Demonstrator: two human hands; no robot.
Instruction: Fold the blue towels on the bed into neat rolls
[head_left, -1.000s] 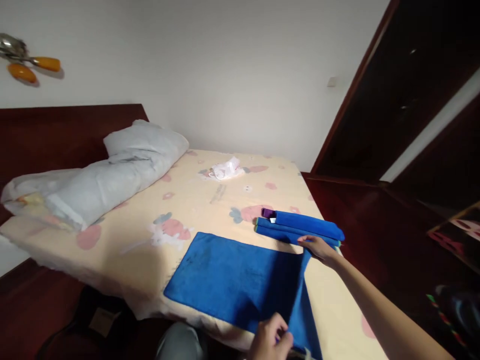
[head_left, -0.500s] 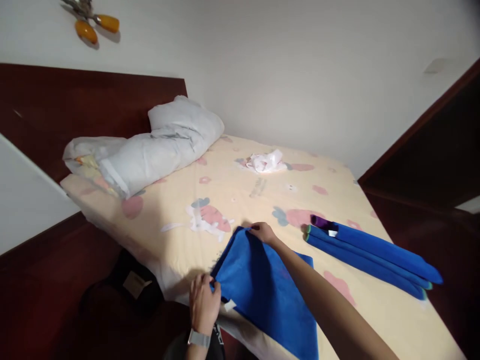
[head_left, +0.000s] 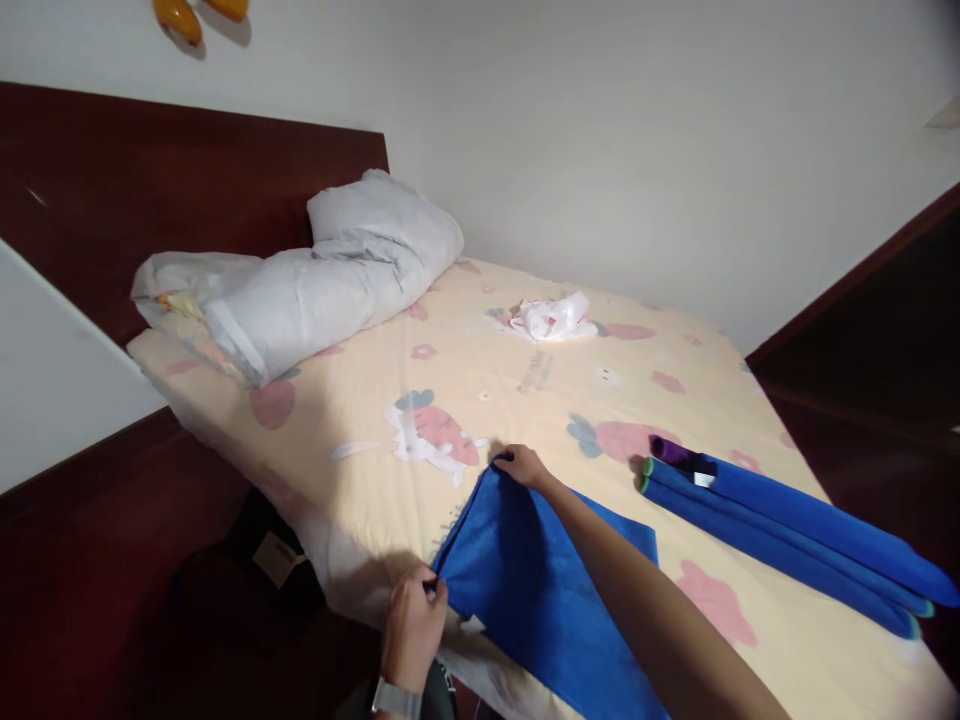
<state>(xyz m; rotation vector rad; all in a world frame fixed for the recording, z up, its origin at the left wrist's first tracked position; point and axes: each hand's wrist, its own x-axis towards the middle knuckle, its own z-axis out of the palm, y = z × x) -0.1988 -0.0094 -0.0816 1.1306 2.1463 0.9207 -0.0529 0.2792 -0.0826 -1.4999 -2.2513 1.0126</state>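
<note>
A folded blue towel (head_left: 517, 580) lies at the near edge of the bed, a white tag (head_left: 472, 624) showing by its lower left side. My left hand (head_left: 414, 620), with a pale band at the wrist, pinches the towel's near left corner. At the far corner, my right hand (head_left: 521, 466) is closed on the same edge, which is drawn fairly straight between the two hands. My right forearm crosses over the towel and hides part of it.
To the right lie rolled blue towels (head_left: 780, 540) with green edging, beside a purple roll end (head_left: 670, 452). A crumpled white plastic bag (head_left: 553, 316) sits farther back on the patterned bed sheet (head_left: 495, 400). A bagged quilt (head_left: 330, 280) rests against the dark headboard (head_left: 187, 170).
The view has shifted, so the bed items appear farther right. Both hands keep their hold on the towel, and its edge between them looks straighter and slightly raised.
</note>
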